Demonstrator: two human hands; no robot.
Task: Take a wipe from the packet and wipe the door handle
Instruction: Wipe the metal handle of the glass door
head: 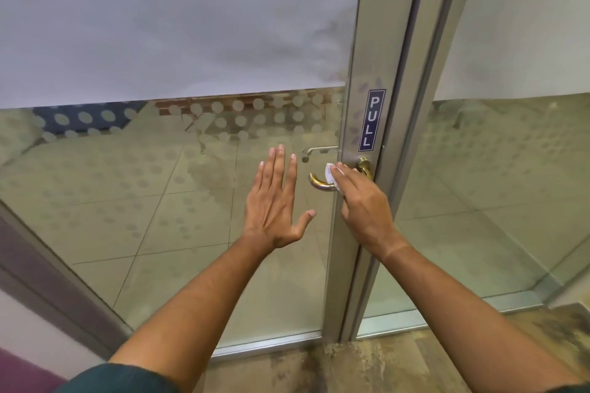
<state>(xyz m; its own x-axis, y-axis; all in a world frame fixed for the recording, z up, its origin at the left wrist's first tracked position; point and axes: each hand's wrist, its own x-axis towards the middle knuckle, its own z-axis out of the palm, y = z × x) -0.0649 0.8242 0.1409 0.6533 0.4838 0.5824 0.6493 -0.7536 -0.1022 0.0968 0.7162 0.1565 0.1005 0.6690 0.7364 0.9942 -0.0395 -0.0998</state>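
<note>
I am facing a glass door (pixel 198 233) set in a grey aluminium frame (pixel 360 124), its upper pane frosted white and the band below it printed with pale dots. A dark blue PULL sticker (pixel 372 120) runs vertically down the frame just above the lock. My right hand (pixel 364 204) is clenched over the brass door handle (pixel 319 183), fingers (pixel 343 174) pressing a white wipe (pixel 330 173) against the lever; the curved free end of the handle sticks out left of the wipe, and the brass rose shows just right of my knuckles. My left hand (pixel 276 201) is released, flat and spread, held in front of the glass left of the handle; whether the palm actually touches the pane I cannot tell. Through the clear lower glass I see pale square floor tiles (pixel 127 201) and a second, silvery lever (pixel 319 150) on the far side. Below me lies a worn, mottled brown floor (pixel 399 357), and a purple-and-white wall (pixel 28 341) runs along my left.
</note>
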